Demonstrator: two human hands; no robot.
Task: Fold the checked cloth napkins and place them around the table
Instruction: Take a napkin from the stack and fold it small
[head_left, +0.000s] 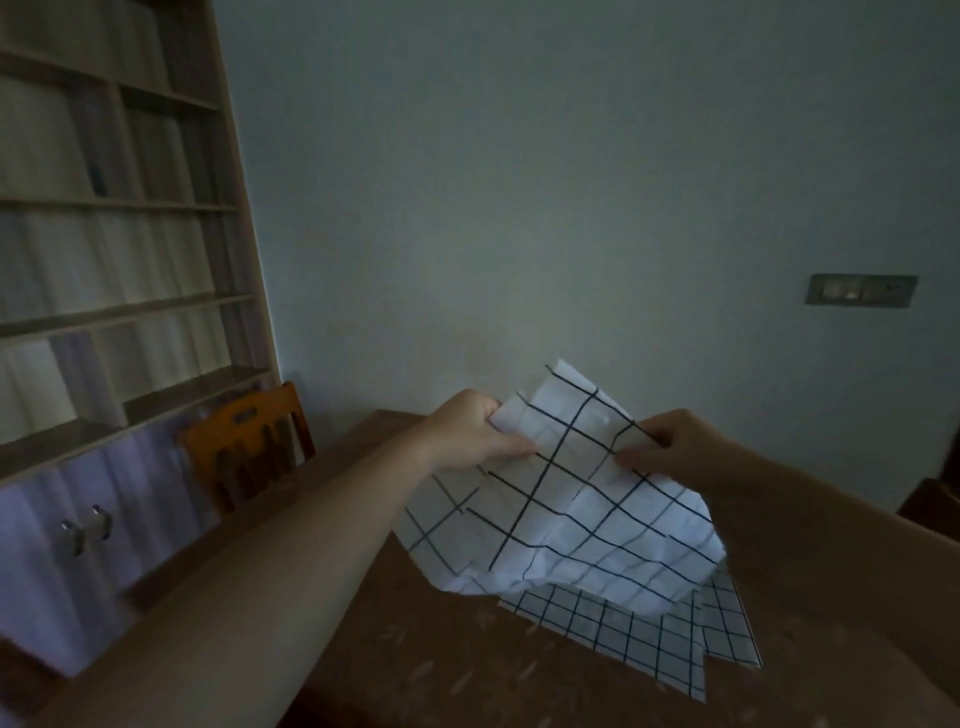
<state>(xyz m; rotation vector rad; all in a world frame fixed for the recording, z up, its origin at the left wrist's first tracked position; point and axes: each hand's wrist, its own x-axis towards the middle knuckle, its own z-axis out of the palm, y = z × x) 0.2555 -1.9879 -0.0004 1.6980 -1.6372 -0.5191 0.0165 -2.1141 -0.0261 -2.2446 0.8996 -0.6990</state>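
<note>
Holding a white napkin (566, 499) with black lines up in the air, the left hand (470, 431) pinches its top edge and the right hand (675, 449) pinches the other top edge. The cloth hangs down, all crumpled, above the brown table (415, 649). More checked napkins (649, 634) lie flat on the table just under it. An orange chair (249, 441) stands by the table, near tall shelves (114, 218)

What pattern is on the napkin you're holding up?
White with a black grid check, on the held napkin; clearest in the head view.
</note>
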